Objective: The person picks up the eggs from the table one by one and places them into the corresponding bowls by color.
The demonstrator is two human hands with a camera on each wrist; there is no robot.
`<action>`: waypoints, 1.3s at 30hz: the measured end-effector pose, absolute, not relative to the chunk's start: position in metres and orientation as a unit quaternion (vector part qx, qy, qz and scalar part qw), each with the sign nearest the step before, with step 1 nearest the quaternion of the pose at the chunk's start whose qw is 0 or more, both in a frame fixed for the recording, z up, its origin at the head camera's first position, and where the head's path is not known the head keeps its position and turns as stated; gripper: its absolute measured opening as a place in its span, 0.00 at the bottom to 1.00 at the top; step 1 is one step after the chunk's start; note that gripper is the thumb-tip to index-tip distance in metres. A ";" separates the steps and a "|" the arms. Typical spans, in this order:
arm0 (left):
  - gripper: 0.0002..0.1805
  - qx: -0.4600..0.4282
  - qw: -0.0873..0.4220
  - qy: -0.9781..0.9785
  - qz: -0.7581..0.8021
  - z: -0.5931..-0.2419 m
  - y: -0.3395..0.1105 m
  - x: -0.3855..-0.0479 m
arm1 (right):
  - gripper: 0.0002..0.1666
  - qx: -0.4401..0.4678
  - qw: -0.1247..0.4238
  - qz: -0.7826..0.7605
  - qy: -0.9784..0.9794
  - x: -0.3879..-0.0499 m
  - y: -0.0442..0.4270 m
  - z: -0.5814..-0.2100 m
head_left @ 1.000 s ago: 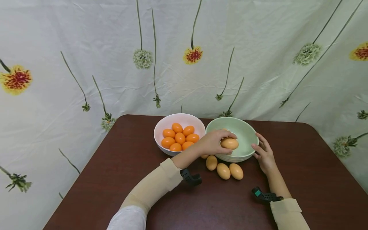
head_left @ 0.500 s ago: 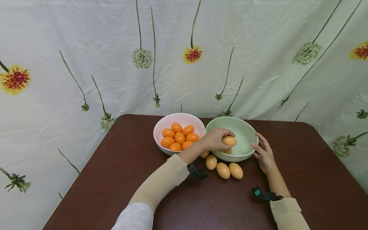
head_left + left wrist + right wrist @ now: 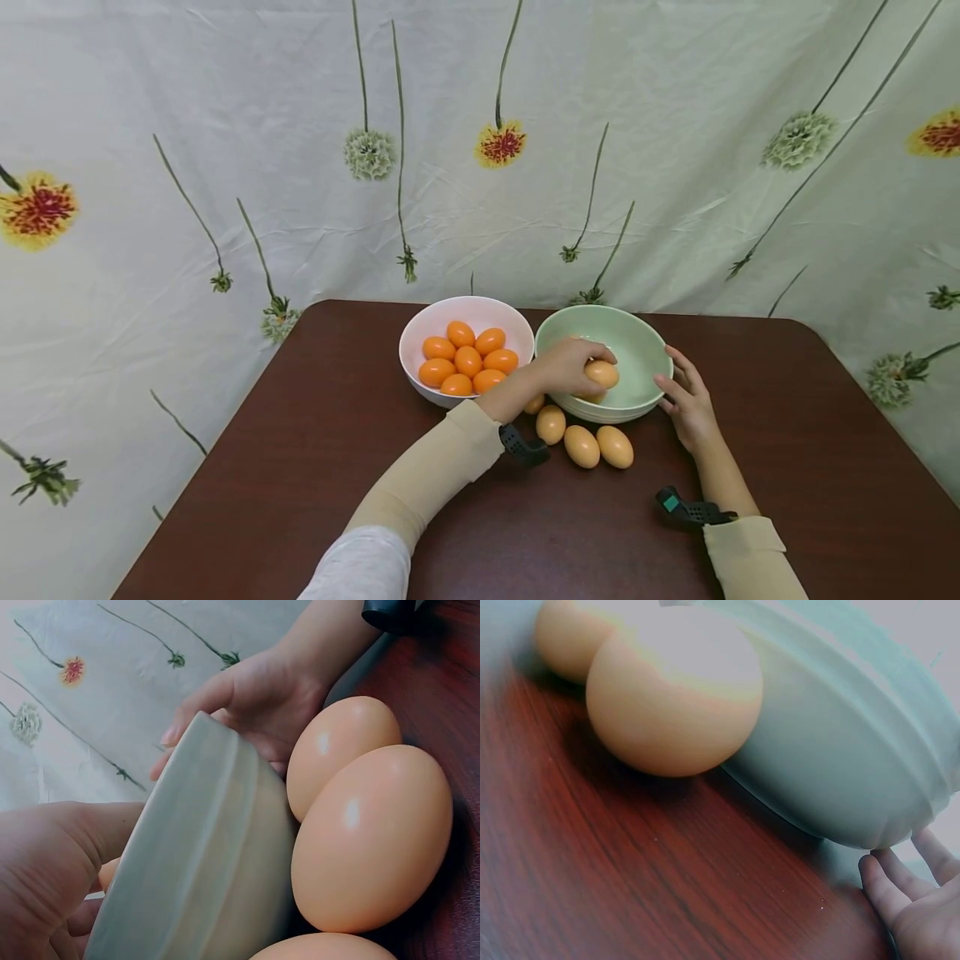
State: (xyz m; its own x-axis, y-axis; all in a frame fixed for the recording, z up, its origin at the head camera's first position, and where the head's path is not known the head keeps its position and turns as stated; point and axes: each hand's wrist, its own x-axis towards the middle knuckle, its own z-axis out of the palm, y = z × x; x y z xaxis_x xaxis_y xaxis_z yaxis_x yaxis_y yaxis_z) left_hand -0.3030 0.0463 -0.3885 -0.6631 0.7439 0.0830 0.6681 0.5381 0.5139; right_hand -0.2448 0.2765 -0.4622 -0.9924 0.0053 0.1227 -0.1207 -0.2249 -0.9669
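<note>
My left hand (image 3: 566,367) reaches over the near left rim of the pale green bowl (image 3: 637,342), its fingers curled at a light brown egg (image 3: 602,374) inside. Part of another brown egg (image 3: 592,397) shows just below that one. In the left wrist view the bowl wall (image 3: 202,855) hides most of the fingers. Against the bowl's right side rests my right hand (image 3: 692,412), fingers spread on the outside and thumb near the rim. Several brown eggs lie on the table before the bowl, among them a left egg (image 3: 551,425), a middle egg (image 3: 582,447) and a right egg (image 3: 616,447).
A pink bowl (image 3: 420,329) with several orange eggs (image 3: 468,361) stands directly left of the green bowl. Both sit near the far edge of the dark brown table (image 3: 315,417). Behind hangs a white cloth (image 3: 300,125) printed with flowers.
My left hand has lowered the egg into the green bowl, and its forearm has shifted slightly right. My right hand stays at the bowl's side.
</note>
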 end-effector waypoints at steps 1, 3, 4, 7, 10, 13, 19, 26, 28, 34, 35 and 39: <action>0.23 0.401 0.073 0.874 0.263 -0.389 0.047 -0.304 | 0.31 0.054 0.042 0.779 -0.623 -0.245 0.277 -0.463; 0.23 0.394 0.073 0.875 0.271 -0.391 0.048 -0.306 | 0.31 0.063 0.043 0.775 -0.627 -0.245 0.277 -0.463; 0.23 0.391 0.073 0.876 0.274 -0.391 0.048 -0.308 | 0.31 0.062 0.044 0.777 -0.625 -0.245 0.276 -0.463; 0.23 0.383 0.070 0.879 0.276 -0.394 0.050 -0.312 | 0.31 0.046 0.039 0.773 -0.631 -0.245 0.275 -0.461; 0.23 0.377 0.071 0.887 0.257 -0.395 0.051 -0.316 | 0.31 0.028 0.036 0.778 -0.626 -0.245 0.273 -0.459; 0.22 0.374 0.075 0.898 0.221 -0.395 0.053 -0.317 | 0.30 0.016 0.032 0.780 -0.625 -0.245 0.273 -0.458; 0.22 0.364 0.098 0.907 0.187 -0.395 0.056 -0.319 | 0.30 0.015 0.034 0.781 -0.623 -0.246 0.273 -0.457; 0.23 0.357 0.125 0.907 0.188 -0.398 0.060 -0.324 | 0.32 0.012 0.030 0.778 -0.628 -0.245 0.272 -0.456; 0.22 0.357 0.132 0.906 0.188 -0.399 0.061 -0.325 | 0.33 0.012 0.030 0.778 -0.628 -0.245 0.272 -0.455; 0.22 0.362 0.144 0.906 0.166 -0.397 0.064 -0.325 | 0.33 0.011 0.035 0.779 -0.626 -0.245 0.273 -0.456; 0.22 0.362 0.147 0.906 0.164 -0.397 0.064 -0.325 | 0.33 0.011 0.035 0.779 -0.626 -0.245 0.273 -0.456; 0.22 0.360 0.153 0.906 0.159 -0.397 0.064 -0.324 | 0.31 0.011 0.035 0.780 -0.625 -0.245 0.274 -0.458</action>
State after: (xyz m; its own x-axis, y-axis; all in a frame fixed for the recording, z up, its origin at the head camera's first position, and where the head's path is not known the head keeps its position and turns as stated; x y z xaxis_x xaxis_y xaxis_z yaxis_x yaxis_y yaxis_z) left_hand -0.3236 0.0640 -0.3972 -0.6934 0.7019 -0.1630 0.6042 0.6896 0.3992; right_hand -0.2447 0.2735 -0.4577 -0.9974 0.0408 0.0600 -0.0674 -0.2163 -0.9740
